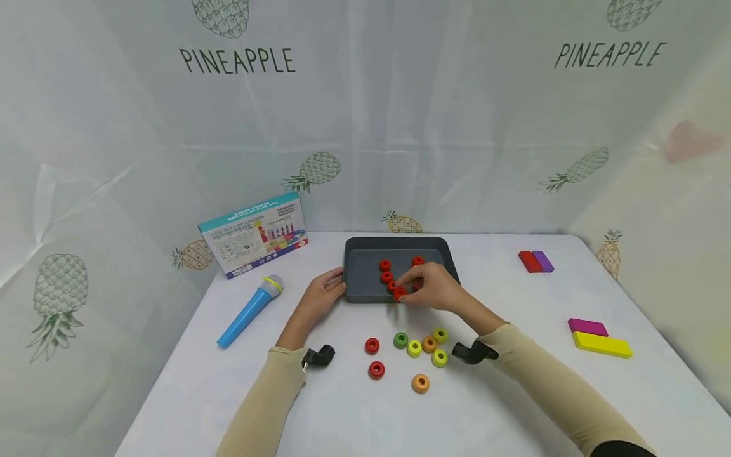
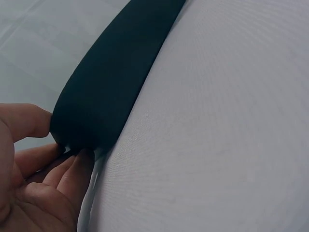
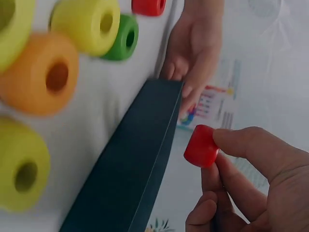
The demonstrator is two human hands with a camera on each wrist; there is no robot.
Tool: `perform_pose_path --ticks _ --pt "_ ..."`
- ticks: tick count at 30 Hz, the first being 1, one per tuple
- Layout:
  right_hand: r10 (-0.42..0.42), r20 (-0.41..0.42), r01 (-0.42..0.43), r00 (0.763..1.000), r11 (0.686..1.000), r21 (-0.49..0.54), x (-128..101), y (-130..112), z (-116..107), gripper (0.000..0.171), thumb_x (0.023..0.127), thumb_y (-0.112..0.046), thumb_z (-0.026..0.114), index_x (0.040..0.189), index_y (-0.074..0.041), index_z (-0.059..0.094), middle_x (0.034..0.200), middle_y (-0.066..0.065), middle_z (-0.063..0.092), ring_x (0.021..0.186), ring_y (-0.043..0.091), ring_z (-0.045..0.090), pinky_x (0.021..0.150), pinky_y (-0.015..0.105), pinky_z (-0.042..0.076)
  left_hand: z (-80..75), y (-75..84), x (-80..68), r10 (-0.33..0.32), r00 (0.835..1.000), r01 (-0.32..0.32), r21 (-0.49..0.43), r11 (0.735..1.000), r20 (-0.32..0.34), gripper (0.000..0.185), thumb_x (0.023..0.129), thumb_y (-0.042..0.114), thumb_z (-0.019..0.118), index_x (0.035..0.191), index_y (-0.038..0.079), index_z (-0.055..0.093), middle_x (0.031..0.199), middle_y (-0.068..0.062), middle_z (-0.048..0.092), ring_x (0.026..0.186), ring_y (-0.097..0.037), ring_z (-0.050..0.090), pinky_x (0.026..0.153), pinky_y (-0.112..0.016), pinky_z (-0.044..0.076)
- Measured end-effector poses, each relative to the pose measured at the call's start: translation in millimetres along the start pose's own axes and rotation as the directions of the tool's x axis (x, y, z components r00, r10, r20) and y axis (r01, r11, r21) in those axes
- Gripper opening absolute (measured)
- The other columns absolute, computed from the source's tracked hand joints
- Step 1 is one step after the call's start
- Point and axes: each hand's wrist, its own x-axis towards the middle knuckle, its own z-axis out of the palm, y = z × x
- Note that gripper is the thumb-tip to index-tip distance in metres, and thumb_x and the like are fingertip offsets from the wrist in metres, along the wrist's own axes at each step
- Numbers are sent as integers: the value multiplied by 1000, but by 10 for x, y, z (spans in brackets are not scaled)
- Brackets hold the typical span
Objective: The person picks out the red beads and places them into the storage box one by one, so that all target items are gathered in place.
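Observation:
A dark grey tray lies at the table's middle with several red rings inside. My left hand grips its near left corner; in the left wrist view the left hand has its thumb and fingers against the tray wall. My right hand pinches a red ring over the tray's near edge. The right wrist view shows that red ring between thumb and fingertips, above the tray wall.
Loose rings lie in front of the tray: two red, green, several yellow, two orange. A blue toy microphone and a box are left. Red-purple blocks, magenta and yellow blocks are right.

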Motion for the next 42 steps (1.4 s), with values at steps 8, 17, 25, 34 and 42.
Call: perform_pose_path --ticks 8,17,25,34,42 --pt "56 -93 -61 994 997 -46 262 194 -28 29 82 -14 83 109 -7 78 106 9 77 89 23 66 71 30 55 -11 29 -5 23 1000 -23 -5 1000 -12 53 101 18 61 151 9 47 155 -13 49 142 -25 50 117 -41 43" --pt "100 -106 -107 989 992 -61 427 417 89 29 83 -14 82 110 -5 78 100 9 76 82 18 65 66 26 54 -17 24 -39 16 1000 -16 -33 999 6 52 102 16 60 151 9 47 156 -13 47 143 -25 48 116 -39 43" --pt "112 -97 -119 989 991 -64 518 464 132 29 84 -15 83 110 -4 78 102 10 77 86 19 69 71 31 58 -1 39 -48 11 1000 -11 -14 1000 -6 52 101 17 61 151 10 47 155 -13 48 142 -25 49 118 -41 42" --pt "147 -92 -153 985 986 -61 524 533 163 29 84 -14 83 111 -6 78 105 10 77 88 19 69 72 32 58 8 22 -25 7 1000 -7 10 1000 0 52 102 20 61 152 13 48 155 -11 49 141 -23 51 117 -40 42" --pt "112 -95 -118 989 991 -59 475 473 129 31 85 -15 82 113 -4 76 103 11 76 78 16 64 62 24 51 14 26 -25 5 1000 -4 26 1000 -12 52 101 19 61 151 13 48 154 -11 50 140 -24 52 117 -41 42"
